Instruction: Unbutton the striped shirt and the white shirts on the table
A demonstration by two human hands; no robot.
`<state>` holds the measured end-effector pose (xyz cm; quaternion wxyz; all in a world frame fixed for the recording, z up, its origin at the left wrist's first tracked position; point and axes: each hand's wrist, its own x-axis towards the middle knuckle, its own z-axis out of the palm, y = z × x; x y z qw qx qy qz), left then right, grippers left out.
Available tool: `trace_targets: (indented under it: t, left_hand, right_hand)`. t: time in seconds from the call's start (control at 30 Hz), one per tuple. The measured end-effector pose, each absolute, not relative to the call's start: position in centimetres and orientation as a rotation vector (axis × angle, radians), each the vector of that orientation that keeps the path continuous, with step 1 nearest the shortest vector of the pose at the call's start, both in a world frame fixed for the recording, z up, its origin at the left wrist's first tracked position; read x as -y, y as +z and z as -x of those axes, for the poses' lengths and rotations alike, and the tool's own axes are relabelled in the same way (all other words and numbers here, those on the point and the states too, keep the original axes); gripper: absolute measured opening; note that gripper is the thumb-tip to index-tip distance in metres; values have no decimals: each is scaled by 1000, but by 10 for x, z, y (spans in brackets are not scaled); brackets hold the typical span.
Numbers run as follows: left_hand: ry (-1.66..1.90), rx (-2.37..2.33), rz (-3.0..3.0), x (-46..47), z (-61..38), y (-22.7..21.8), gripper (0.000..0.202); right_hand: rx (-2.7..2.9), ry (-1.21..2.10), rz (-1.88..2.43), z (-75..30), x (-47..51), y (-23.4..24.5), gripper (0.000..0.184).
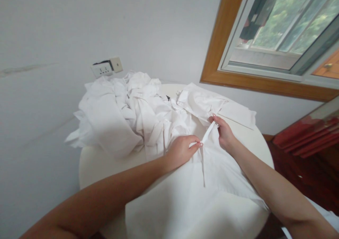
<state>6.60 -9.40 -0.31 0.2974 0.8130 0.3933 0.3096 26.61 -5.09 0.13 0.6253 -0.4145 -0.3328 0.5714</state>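
"Starting with the head view: principal item?"

"One broad piece of thin, plain white fabric [193, 193], lying over the near part of the round, smooth white table [102, 172]. Surface mostly smooth, light creases toward the hands, soft grey shading lower down; its near end runs out of view."

"Detailing?"

"One narrow white cloth strip [208, 133], drawn straight between the two hands. Below it, one short dark line running downward; slit or fold, I can't tell from here."

"Condition of grip?"

"Left hand [182, 149]: thumb and fingers pinched on the strip's near end. Right hand [225, 133]: fingertips pinched together at its far end."

"Adjacent stock?"

"One heap of crumpled white cloth [111, 115], many-folded, loose corners, to the left. One flatter white cloth piece [235, 111], at the table's back right, beyond the right hand."
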Motion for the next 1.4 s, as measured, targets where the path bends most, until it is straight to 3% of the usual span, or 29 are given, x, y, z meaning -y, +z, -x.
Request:
trace_targets:
  t: [0.6,1.4]
  left_hand:
    - [820,-1027,-2187,96,-64,-8,25]
    - [756,-986,-2266,96,-65,-14,27]
  right_hand:
    - [871,1488,839,-272,54,5,31]
    - [1037,1434,962,-270,54,8,40]
